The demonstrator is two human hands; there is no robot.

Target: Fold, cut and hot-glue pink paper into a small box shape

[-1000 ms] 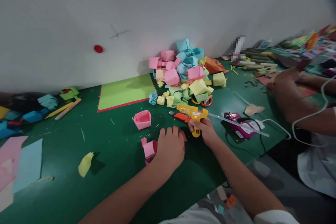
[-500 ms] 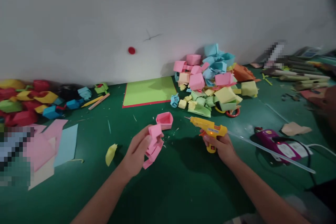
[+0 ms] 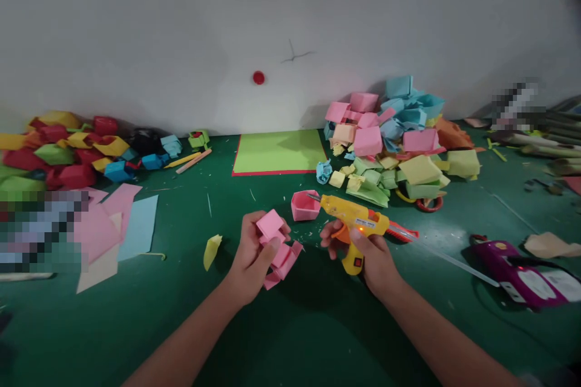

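Note:
Between the thumb and fingers of my left hand (image 3: 252, 257) is a cluster of folded pink paper boxes (image 3: 285, 259), held above the table. My right hand (image 3: 374, 257) grips a yellow glue gun (image 3: 351, 214) by its handle. Its metal tip points left, and a small orange light glows on its body. A clear glue stick (image 3: 458, 267) trails out of the gun's back end. A separate pink paper box (image 3: 303, 207) sits on the green table just beyond my hands, with the gun's tip in front of its right side.
A pile of pastel paper boxes (image 3: 367, 142) leans by the wall at right; brighter ones (image 3: 77, 157) lie at far left. A lime sheet (image 3: 279, 151) with red edge is between. A purple power strip (image 3: 517, 272) is at right, coloured paper sheets (image 3: 138, 230) at left.
The glue gun has moved left, closer to the pink cluster. My left hand has turned the cluster. The view has shifted left, so a red-orange object shows behind the gun.

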